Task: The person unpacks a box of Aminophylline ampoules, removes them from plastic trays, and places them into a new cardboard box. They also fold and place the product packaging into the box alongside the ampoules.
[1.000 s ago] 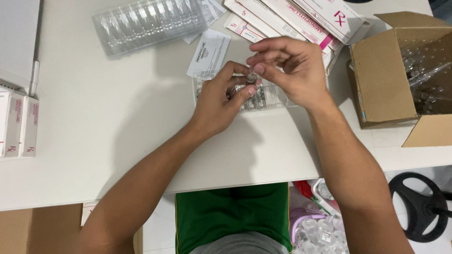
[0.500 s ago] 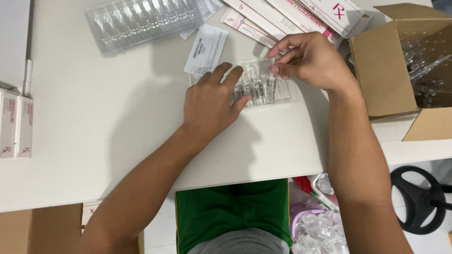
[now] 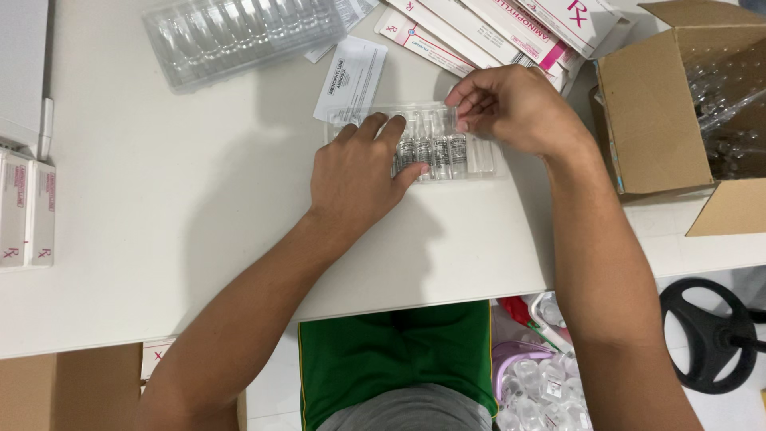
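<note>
white worktop (image 3: 159, 239) fills most of your view; at its far left edge lie small white cartons with pink print (image 3: 25, 211); further along, near the top, sits a stack of empty clear plastic trays (image 3: 239, 32), and just right of it a folded paper leaflet (image 3: 351, 76); your left hand (image 3: 359, 179) lies flat, palm down and fingers spread, on the left half of a clear blister tray (image 3: 479, 156) that rests on the worktop in front of you; it presses the tray without gripping it; a few small glass ampoules (image 3: 435, 152) stand side by side in the tray's slots just beyond your left fingertips; your right hand (image 3: 515, 108) hovers over the tray's upper right part, fingers curled and pinched together; you cannot tell whether they hold an ampoule; behind it lie long white and pink boxes (image 3: 495, 24) fanned out; at the far right an open cardboard box (image 3: 646, 104) holds crumpled clear plastic.
</note>
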